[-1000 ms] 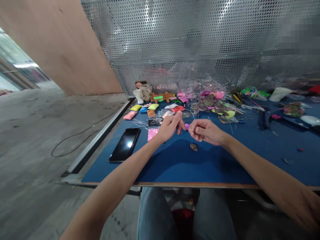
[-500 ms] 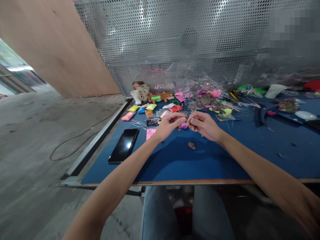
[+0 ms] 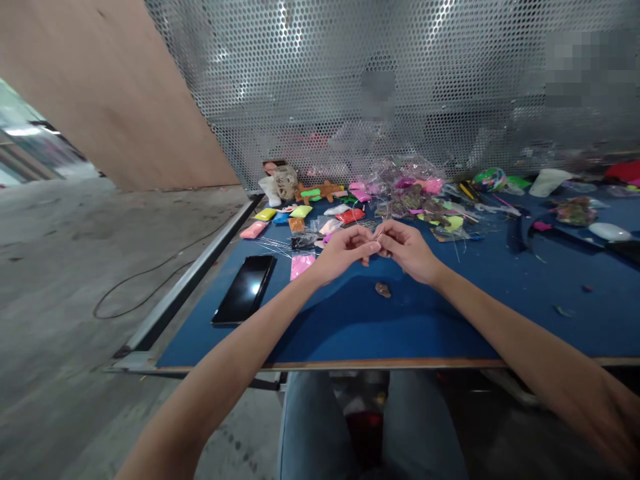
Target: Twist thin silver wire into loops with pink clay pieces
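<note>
Strand, location: centre of the frame, held above the blue desk (image 3: 340, 343), where the fingertips of my two hands meet. My left grip (image 3: 350, 249) pinches between thumb and curled fingers; my right grip (image 3: 406, 249) does likewise, the two just touching. Between them shows a thin, wire-like strand (image 3: 379, 235), mostly covered by my fingers; its material cannot be confirmed at this size.

Handling (judged): almost weightless, bendable, probably springy, with a smooth surface that could slide or roll between the pads. Little risk of breaking; kinking seems likelier. Best hold: thumb and index pads close to the spot being worked, one grip steadying while the other guides.

Orientation: only a short piece is exposed. Its long axis appears to slant toward the upper right of the frame, but I cannot tell where either end points.

Surroundings: a small brown lump (image 3: 383, 290) lies on the desk just below my hands in the frame. Left of centre, a purple piece (image 3: 327, 239) shows beside my left grip; whether it joins the strand, I cannot tell. Near it are a pink packet (image 3: 303, 265) and loose pale wires (image 3: 273, 247); a dark phone (image 3: 245, 290) lies farther left.
</note>
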The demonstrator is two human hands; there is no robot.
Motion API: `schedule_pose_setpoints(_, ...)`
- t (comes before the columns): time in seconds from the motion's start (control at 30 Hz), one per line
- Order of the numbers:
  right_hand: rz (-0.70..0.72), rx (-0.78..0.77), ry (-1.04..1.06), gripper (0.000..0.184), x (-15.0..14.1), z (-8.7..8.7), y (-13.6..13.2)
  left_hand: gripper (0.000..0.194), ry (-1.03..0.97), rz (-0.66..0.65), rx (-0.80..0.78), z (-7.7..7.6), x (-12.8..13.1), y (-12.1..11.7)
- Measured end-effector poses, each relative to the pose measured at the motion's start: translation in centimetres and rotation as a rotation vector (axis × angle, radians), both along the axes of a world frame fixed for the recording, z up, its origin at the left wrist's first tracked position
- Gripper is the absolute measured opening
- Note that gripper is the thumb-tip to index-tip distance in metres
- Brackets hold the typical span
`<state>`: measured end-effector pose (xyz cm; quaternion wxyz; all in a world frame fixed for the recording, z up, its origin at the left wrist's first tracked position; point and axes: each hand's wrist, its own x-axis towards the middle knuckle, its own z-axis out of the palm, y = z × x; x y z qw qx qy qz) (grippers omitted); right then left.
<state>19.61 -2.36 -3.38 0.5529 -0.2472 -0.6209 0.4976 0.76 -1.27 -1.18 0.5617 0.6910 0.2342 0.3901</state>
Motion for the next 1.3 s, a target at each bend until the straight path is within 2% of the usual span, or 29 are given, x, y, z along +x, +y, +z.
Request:
schedule_pose_setpoints(0.3, 0.076, -0.028, 0.031, 0.019, -0.1, 0.2, -0.5, 0.036, -0.052, -0.064, -0.025, -0.7, -0.3, 0.5)
schedule_pose_setpoints(0.57, 0.143, -0.044, 0.035, 0.022, 0.2, 0.0, -0.8, 0.036, -0.081, -0.090, -0.077, -0.3, -0.3, 0.1)
schedule_pose_setpoints(0.8, 0.078, 0.049, -0.069, 0.019, 0.5, -0.3, -0.5, 0.038, -0.012, -0.107, -0.134, -0.7, -0.6, 0.5)
schedule_pose_setpoints(1.0, 0.010, 0.062, -0.110, 0.020, 0.9, -0.3, -0.4, 0.039, 0.037, -0.152, -0.200, -0.8, -0.6, 0.4)
schedule_pose_setpoints(1.1, 0.001, 0.065, -0.111, 0.022, 0.8, -0.2, -0.5, 0.039, 0.035, -0.156, -0.175, -0.7, -0.6, 0.4)
schedule_pose_setpoints(1.3, -0.004, 0.058, -0.065, 0.020, 0.6, -0.1, -0.7, 0.036, 0.024, -0.110, 0.003, -0.4, -0.4, 0.3)
